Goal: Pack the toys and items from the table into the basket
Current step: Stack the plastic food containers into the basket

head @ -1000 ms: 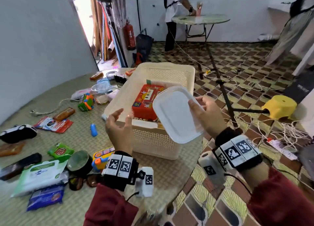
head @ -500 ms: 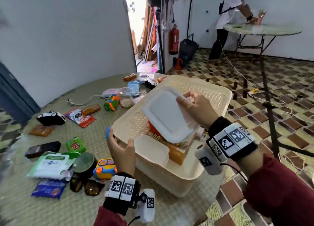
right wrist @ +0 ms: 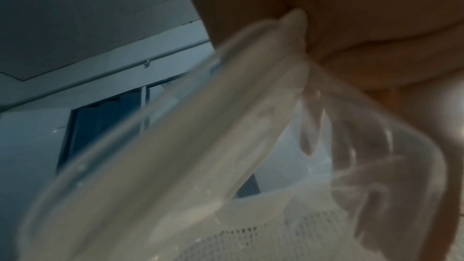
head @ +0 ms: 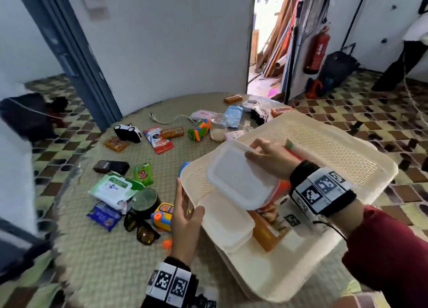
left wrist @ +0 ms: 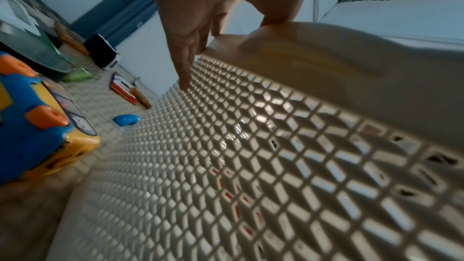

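A cream mesh basket point(head: 324, 145) stands on the round woven table; its wall fills the left wrist view point(left wrist: 276, 146). My right hand point(head: 266, 157) grips a white-lidded clear plastic container point(head: 238, 180) by its far edge, tilted over the basket's near-left part. The right wrist view shows the container point(right wrist: 175, 146) close up and blurred. My left hand point(head: 185, 205) holds the basket's near-left rim, thumb on top, fingers point(left wrist: 185, 62) straight down the outer wall. An orange box point(head: 266, 236) and a red toy lie inside, partly hidden by the container.
Loose items lie left of the basket: a yellow-blue toy point(head: 162, 215), sunglasses point(head: 141, 229), a wipes pack point(head: 113, 189), a dark round tin point(head: 146, 201), a green packet point(head: 143, 174), a black-and-white toy car point(head: 128, 131), an orange-green toy point(head: 199, 129), a clear cup point(head: 218, 127).
My right hand has carried the container from the basket's right side to over it and lower. My left hand has settled on the near-left rim. The head view swung left.
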{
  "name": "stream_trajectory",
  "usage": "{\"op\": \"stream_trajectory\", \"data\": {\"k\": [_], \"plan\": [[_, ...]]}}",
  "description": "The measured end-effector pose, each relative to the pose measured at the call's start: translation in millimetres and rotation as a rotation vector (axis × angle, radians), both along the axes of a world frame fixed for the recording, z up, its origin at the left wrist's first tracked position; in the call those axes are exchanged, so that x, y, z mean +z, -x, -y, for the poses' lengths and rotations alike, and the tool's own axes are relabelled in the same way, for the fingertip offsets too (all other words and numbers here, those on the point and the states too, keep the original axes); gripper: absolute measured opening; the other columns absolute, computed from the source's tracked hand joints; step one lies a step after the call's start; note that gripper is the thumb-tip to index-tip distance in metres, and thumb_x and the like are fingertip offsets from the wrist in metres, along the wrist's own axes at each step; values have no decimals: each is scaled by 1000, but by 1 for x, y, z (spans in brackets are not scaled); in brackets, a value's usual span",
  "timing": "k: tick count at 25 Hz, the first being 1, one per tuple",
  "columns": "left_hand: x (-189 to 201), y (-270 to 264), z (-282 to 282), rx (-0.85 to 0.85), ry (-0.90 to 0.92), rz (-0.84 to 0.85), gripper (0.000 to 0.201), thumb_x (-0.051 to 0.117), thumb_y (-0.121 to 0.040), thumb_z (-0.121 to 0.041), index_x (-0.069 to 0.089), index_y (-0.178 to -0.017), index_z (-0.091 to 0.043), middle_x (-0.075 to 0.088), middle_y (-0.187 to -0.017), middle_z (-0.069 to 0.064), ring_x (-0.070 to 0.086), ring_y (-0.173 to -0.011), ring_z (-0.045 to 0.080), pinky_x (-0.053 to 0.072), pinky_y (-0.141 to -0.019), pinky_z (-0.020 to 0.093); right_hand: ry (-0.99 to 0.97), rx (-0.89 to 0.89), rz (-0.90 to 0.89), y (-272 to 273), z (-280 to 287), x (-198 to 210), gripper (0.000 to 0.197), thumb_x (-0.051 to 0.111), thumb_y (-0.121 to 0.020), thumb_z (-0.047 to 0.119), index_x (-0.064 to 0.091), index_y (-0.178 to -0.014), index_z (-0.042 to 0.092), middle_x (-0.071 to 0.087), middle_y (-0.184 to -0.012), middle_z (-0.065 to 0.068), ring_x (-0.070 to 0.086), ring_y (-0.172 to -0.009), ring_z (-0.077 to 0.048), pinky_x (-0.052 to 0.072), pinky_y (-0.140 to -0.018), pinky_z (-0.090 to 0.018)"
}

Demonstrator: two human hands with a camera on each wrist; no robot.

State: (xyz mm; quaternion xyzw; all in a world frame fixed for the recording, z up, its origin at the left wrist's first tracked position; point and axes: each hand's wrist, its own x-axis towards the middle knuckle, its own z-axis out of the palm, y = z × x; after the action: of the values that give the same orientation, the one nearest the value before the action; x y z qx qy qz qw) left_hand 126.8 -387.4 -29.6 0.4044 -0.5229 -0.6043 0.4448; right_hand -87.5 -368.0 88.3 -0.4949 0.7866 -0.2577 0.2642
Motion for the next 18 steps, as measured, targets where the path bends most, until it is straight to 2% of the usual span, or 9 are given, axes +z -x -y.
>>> {"op": "stream_trajectory", "data": {"k": [2, 3, 5, 7, 10, 12, 14, 18], "plan": [[-2, 0, 1, 27, -2, 11, 83, 57, -73, -10, 29, -146, -39, 51, -135, -19, 50, -124, 4, 47, -100, 38, -73, 81, -3, 5, 13, -13, 28, 43, -99, 30, 50, -119, 13, 56, -109, -10, 55, -92, -23, 48, -81, -30], [-2, 1, 1, 47, 1, 15, 82, 55, -70, -13, 32, -143, -41, 52, -132, -23, 50, -124, 3, 49, -98, 35, -103, 117, -9, 7, 19, -21, 26, 42, -99, 29, 50, -119, 14, 56, -111, -11, 55, -93, -23, 47, -82, -30], [-3, 3, 0, 94, 7, 4, 78, 54, -68, -11, 37, -138, -40, 56, -120, -35, 52, -118, -8, 51, -88, 20, -164, 182, -33, 11, 29, -40, 26, 41, -99, 27, 48, -120, 14, 57, -114, -14, 56, -93, -25, 47, -82, -31], [-2, 2, -1, 118, 15, 4, 77, 55, -66, -8, 40, -137, -32, 59, -116, -33, 55, -111, -12, 50, -81, 13, -240, 232, -68, 11, 35, -60, 26, 41, -98, 22, 46, -122, 13, 58, -114, -14, 56, -92, -26, 47, -79, -31], [0, 2, -3, 137, 33, 43, 76, 55, -66, -6, 42, -136, -30, 56, -125, -20, 58, -109, -9, 49, -80, 13, -315, 262, -33, 12, 41, -83, 31, 42, -95, 16, 46, -125, 6, 55, -121, -17, 54, -98, -28, 43, -80, -31], [2, 3, -5, 153, 40, 58, 75, 55, -65, -6, 43, -136, -30, 56, -126, -18, 58, -109, -8, 48, -79, 11, -347, 302, 4, 14, 44, -97, 36, 49, -92, 14, 46, -125, 3, 53, -125, -19, 53, -102, -29, 42, -78, -30], [3, 4, -6, 159, 54, 71, 78, 61, -62, -11, 43, -135, -30, 55, -128, -18, 57, -113, -5, 48, -82, 11, -368, 363, -41, 15, 45, -108, 36, 55, -89, 15, 48, -122, 3, 53, -124, -16, 53, -109, -29, 44, -78, -30], [4, 4, -6, 162, 49, 63, 84, 65, -55, -21, 42, -137, -27, 54, -131, -15, 58, -114, 0, 49, -83, 14, -346, 411, -71, 13, 45, -119, 33, 55, -92, 20, 51, -121, 4, 55, -123, -14, 54, -110, -28, 46, -85, -33]]}}
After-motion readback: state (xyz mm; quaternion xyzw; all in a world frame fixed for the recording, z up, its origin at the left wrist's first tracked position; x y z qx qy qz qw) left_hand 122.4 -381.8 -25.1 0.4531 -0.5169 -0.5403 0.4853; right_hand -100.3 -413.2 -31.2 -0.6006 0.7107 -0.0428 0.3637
